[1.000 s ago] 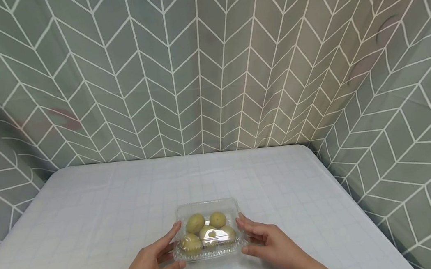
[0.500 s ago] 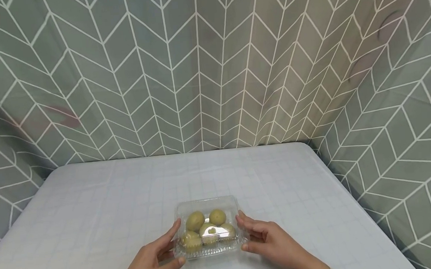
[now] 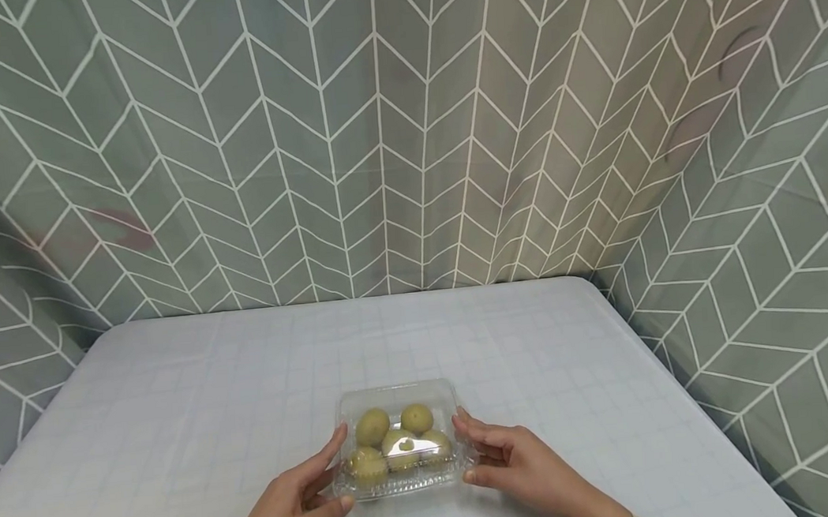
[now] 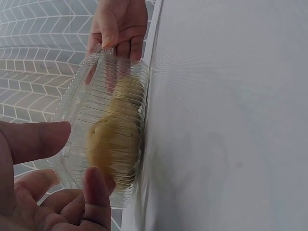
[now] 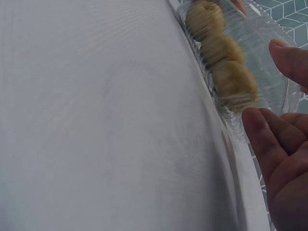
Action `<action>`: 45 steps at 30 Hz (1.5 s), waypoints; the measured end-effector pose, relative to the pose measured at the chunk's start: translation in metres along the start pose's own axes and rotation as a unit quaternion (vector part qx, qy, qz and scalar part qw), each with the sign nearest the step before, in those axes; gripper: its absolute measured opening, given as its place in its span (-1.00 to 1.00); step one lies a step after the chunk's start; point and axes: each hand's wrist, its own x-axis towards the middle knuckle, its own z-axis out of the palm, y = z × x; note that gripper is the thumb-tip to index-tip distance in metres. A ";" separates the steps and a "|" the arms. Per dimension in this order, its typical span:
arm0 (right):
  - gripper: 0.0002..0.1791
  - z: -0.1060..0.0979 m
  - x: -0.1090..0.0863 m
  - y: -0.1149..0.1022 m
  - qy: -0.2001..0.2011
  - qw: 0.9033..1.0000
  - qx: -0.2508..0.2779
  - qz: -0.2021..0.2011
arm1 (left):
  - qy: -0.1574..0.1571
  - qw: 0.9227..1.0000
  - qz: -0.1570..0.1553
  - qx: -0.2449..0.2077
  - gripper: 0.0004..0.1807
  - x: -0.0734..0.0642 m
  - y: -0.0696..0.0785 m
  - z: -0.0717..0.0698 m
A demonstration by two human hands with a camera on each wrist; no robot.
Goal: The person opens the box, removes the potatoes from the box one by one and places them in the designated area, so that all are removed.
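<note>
A clear plastic clamshell container (image 3: 399, 485) lies on the table with its lid down. Inside are several rounded yellow-green pieces (image 3: 373, 427) that look like potatoes or small fruit; their exact kind is unclear. My left hand (image 3: 293, 491) holds the container's left end, thumb near the front corner and index finger along the side. At the opposite end, my right hand (image 3: 512, 462) holds it with thumb in front and fingers against the side. The left wrist view shows ribbed container walls (image 4: 120, 106); the right wrist view shows the right fingertips (image 5: 252, 115) against the lower side.
A white cloth with a faint grid covers the table (image 3: 250, 379). Behind it hangs a grey-green curtain (image 3: 380, 173) with white chevron lines. Another stretch of curtain (image 3: 777, 268) runs along the right edge of the table.
Both hands stay at the two ends of the container, which keeps its place. Only a slight shift of the head view shows.
</note>
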 end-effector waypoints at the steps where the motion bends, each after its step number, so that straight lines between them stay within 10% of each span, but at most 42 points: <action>1: -0.26 0.000 0.000 0.000 0.000 1.000 -0.001 -0.004 | 0.000 1.000 0.002 -0.005 -0.16 0.000 0.000 0.000; 22: -0.27 -0.001 -0.001 -0.005 0.003 1.000 0.001 -0.012 | -0.002 0.999 -0.036 -0.020 -0.15 -0.002 0.007 -0.001; 38: -0.33 -0.014 0.001 -0.017 -0.001 0.998 -0.047 -0.033 | 0.002 1.000 0.016 0.022 -0.20 -0.001 0.013 -0.008; 45: -0.35 -0.019 0.006 -0.024 0.010 0.994 -0.097 -0.045 | 0.023 0.998 -0.015 0.065 -0.22 0.001 0.020 -0.012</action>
